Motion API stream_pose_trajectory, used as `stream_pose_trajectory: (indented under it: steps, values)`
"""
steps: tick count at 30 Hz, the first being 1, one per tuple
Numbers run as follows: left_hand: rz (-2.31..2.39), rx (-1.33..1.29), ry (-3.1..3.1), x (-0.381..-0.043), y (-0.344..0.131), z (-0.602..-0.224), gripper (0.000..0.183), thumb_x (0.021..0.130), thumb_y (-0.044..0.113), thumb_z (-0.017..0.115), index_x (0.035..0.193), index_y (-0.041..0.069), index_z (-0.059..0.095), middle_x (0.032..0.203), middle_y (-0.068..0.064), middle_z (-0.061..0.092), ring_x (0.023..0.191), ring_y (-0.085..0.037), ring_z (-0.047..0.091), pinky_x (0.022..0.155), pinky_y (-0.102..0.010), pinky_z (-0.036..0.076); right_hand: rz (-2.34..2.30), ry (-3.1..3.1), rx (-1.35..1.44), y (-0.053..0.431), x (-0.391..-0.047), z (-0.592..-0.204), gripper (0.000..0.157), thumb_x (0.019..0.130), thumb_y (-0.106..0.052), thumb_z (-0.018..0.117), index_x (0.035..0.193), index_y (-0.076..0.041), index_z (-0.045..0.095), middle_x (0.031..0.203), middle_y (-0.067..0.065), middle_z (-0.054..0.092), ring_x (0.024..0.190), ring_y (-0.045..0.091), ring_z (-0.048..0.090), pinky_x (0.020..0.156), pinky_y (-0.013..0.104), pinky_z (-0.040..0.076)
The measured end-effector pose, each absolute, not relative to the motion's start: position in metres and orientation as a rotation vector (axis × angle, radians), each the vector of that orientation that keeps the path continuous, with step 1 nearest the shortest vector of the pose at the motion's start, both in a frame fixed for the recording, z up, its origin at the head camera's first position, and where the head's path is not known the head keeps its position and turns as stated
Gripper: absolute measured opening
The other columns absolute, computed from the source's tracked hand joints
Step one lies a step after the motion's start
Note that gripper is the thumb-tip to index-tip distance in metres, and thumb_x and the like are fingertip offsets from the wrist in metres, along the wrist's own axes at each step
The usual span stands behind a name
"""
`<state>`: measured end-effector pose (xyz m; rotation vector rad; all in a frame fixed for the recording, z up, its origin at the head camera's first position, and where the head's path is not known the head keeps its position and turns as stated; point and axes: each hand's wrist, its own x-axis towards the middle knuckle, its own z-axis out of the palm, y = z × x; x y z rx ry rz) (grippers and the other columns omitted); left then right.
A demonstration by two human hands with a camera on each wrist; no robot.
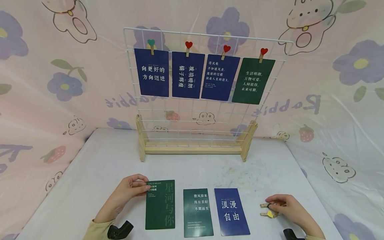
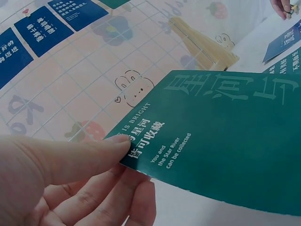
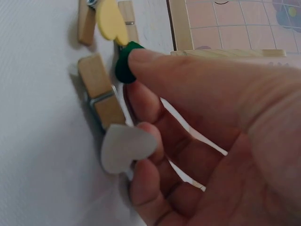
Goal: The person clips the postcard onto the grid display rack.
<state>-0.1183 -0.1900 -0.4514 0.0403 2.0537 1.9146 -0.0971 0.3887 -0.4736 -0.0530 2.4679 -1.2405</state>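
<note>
At the left of the table my left hand (image 1: 130, 188) pinches the upper left corner of a green card (image 1: 159, 210) with pale lettering. In the left wrist view, the thumb lies on top of that card (image 2: 225, 141) and the fingers are beneath it. Over on the right, my right hand (image 1: 286, 207) pinches a small wooden clothespin by its green heart (image 3: 124, 65), low over the tabletop. Close by lie a clothespin with a yellow heart (image 3: 111, 21) and one with a white heart (image 3: 123, 149); the fingers are against or very near the white heart.
Between the hands lie another green card (image 1: 198, 213) and a blue card (image 1: 232, 211). Behind them stands a white wire grid rack on a wooden base (image 1: 193, 150). Hanging from it by heart clothespins are three blue cards (image 1: 152, 88) and a green card (image 1: 250, 95). Patterned cloth (image 1: 99, 76) surrounds the table.
</note>
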Motion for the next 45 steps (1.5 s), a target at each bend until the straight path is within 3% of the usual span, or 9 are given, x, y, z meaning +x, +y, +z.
stream_pose_trajectory:
  steps: [15, 28, 45]
  values:
    - [1.933, 0.027, 2.033, -0.120, -0.191, -0.455, 0.035, 0.085, 0.013, 0.073, 0.108, -0.007, 0.056, 0.091, -0.012, 0.070, 0.084, -0.022, 0.067, 0.080, -0.038, 0.055, -1.213, 2.532, -0.035, 0.385, -0.099, -0.474, 0.023, 0.089, -0.017, 0.068, 0.102, 0.002, 0.067, 0.094, 0.009, 0.066, 0.071, 0.013, 0.054, 0.059, 0.027, 0.048]
    - [1.934, 0.020, 2.034, -0.120, -0.191, -0.454, 0.035, 0.086, 0.014, 0.073, 0.108, -0.006, 0.055, 0.091, -0.012, 0.070, 0.084, -0.022, 0.067, 0.079, -0.036, 0.056, -1.178, 2.647, 0.097, 0.378, -0.103, -0.466, 0.015, 0.091, -0.014, 0.066, 0.100, -0.002, 0.068, 0.098, 0.008, 0.067, 0.079, 0.016, 0.058, 0.063, 0.027, 0.048]
    - [1.960, -0.008, 2.043, -0.119, -0.188, -0.452, 0.033, 0.086, 0.011, 0.072, 0.109, -0.006, 0.055, 0.091, -0.011, 0.069, 0.085, -0.021, 0.067, 0.081, -0.039, 0.055, -1.449, 2.597, -0.158, 0.370, -0.122, -0.453, 0.030, 0.093, -0.012, 0.063, 0.111, 0.011, 0.056, 0.099, 0.021, 0.065, 0.083, 0.024, 0.066, 0.070, 0.033, 0.056]
